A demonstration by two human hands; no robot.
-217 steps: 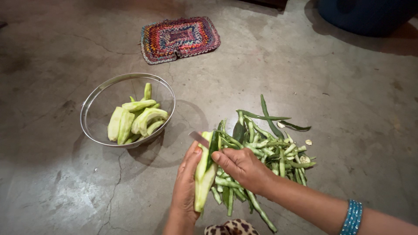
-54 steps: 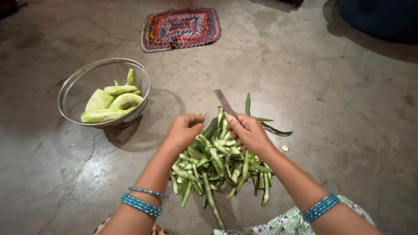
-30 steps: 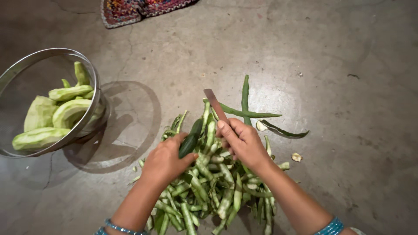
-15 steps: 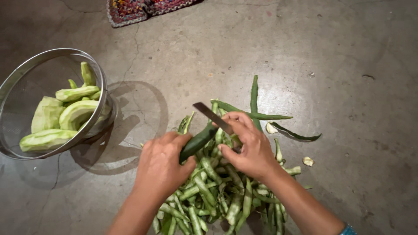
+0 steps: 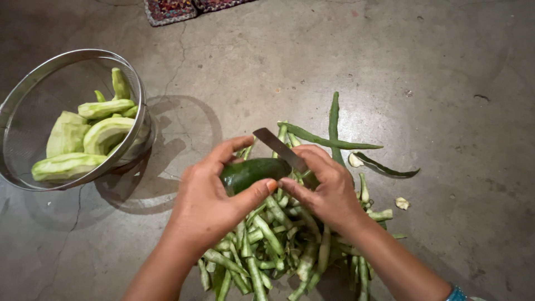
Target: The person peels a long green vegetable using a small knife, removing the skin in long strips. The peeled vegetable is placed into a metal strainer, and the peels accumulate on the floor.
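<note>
Left hand (image 5: 209, 198) clamped around a dark green gourd (image 5: 253, 171) mid-frame, right hand (image 5: 329, 189) gripping the knife (image 5: 278, 147) above the peelings pile (image 5: 278, 245), steel strainer (image 5: 33, 83) upper left.

A strainer (image 5: 33, 72) holding peeled gourd pieces (image 5: 83, 134) is set on the floor (image 5: 446, 83) at the left. A heap of peelings (image 5: 278, 239) is spread to its right, and a mat (image 5: 184, 6) lies beyond both.

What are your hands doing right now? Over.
Left hand grips dark green unpeeled gourd. Right hand holds steel knife at its tip. Heap of green peelings underneath, nothing blocking.
</note>
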